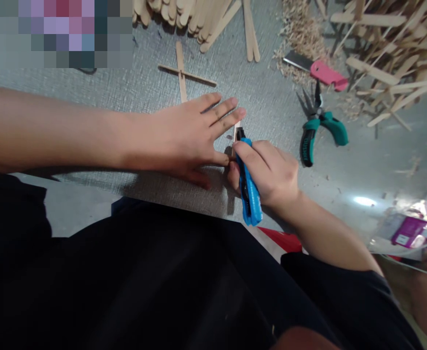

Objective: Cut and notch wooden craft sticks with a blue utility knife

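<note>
My left hand (184, 129) lies palm down on the grey table with its fingers spread. It is beside a pale wooden stick (236, 127), partly covered by my right hand and the tool. A blue utility knife (249, 189) with a black front end is gripped in my right hand (271, 167), its front end over that stick. The blade itself cannot be made out. Just beyond my left hand, two craft sticks form a cross (181, 73), its lower end reaching my fingers.
Craft sticks (184, 14) are heaped at the top, with a loose pair (250, 34) beside them. Wood shavings (300, 29), a pink-handled knife (328, 74) and green-handled pliers (318, 114) lie to the right. Crossed sticks (399, 63) pile at upper right. A purple package (410, 232) lies lower right.
</note>
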The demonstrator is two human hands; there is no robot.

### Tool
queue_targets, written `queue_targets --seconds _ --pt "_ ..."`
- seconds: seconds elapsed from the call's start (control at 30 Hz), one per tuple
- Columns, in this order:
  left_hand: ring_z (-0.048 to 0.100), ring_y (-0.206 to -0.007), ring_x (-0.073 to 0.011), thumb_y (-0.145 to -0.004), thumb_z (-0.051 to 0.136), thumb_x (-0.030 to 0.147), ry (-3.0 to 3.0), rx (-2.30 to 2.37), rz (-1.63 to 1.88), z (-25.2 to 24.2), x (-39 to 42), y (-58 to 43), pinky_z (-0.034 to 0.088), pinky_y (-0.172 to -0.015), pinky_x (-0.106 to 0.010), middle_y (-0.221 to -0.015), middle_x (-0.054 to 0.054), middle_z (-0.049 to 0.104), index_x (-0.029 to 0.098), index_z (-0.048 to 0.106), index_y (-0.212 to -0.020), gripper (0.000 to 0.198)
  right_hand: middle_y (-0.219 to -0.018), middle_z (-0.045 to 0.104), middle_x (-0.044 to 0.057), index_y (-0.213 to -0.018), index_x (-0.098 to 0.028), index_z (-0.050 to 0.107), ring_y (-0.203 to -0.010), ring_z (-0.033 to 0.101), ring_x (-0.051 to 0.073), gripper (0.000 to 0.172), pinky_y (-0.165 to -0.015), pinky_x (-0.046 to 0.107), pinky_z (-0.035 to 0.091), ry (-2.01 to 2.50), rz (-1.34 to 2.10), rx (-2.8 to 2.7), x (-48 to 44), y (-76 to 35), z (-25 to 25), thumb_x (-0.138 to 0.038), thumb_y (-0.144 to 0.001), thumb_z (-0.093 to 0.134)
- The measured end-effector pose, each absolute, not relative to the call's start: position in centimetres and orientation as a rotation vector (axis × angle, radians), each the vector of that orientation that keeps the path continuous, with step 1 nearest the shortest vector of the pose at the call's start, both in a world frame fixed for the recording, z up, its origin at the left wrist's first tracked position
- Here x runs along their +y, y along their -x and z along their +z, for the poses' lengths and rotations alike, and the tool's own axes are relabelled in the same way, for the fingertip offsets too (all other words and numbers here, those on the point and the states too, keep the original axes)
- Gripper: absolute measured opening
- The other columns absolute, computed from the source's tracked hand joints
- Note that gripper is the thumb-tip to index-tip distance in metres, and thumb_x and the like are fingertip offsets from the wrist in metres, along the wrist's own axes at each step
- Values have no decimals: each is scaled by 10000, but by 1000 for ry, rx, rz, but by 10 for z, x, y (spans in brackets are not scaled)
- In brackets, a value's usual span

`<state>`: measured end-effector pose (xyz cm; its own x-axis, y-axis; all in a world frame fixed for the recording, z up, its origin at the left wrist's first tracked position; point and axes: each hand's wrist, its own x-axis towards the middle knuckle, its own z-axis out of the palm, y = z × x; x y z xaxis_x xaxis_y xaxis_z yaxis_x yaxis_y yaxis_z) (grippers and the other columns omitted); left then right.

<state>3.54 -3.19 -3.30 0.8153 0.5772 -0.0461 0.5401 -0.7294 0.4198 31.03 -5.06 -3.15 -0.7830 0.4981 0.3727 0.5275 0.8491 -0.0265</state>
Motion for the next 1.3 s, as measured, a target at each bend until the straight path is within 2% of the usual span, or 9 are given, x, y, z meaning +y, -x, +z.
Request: queue_targets --seconds 0.23,0.43,0.53,0.73,0.97,1.3 --pt "308 -1918 -488 -925 734 731 -2566 825 174 -38 -31 -32 283 -1542 -782 -1926 -13 577 451 763 -1594 726 -906 785 54 -1223 -168 795 -723 696 211 186 -672 372 551 771 -87 -2609 -53 -308 -28 -200 -1101 659" --pt "351 -1896 -514 -957 740 665 -2601 830 158 -33 -32 -35 288 -1537 -794 -1951 -48 546 393 774 -1597 697 -898 783 36 -1224 -170 792 -711 697 197 190 -656 358 555 743 -119 -2581 -53 -308 -31 -194 -1097 653" --pt "367 -1889 -516 -974 715 713 -2666 810 69 -32 -32 -36 284 -1536 -796 -1954 -60 540 392 775 -1597 704 -908 787 39 -1234 -171 789 -716 702 197 190 -658 356 552 750 -91 -2578 -54 -308 -31 -178 -1092 663" --pt "389 -1894 -439 -957 667 766 -2679 833 129 -34 -32 -33 326 -1550 -722 -1887 16 630 478 727 -1633 737 -890 778 35 -1253 -180 770 -709 697 196 192 -657 351 556 746 -107 -2602 -55 -308 -30 -187 -1105 647" --pt "431 -1874 -442 -961 683 760 -2727 829 116 -34 -33 -34 338 -1549 -729 -1864 4 654 459 760 -1604 715 -890 780 34 -1266 -194 759 -716 701 205 197 -659 362 569 757 -120 -2612 -57 -309 -28 -180 -1095 661" --pt "405 -1880 -487 -971 720 727 -2733 824 107 -33 -34 -34 359 -1528 -768 -1938 -2 567 441 753 -1636 725 -845 750 27 -1241 -180 781 -681 660 205 193 -634 379 531 725 -155 -2625 -57 -310 -27 -212 -1084 675"
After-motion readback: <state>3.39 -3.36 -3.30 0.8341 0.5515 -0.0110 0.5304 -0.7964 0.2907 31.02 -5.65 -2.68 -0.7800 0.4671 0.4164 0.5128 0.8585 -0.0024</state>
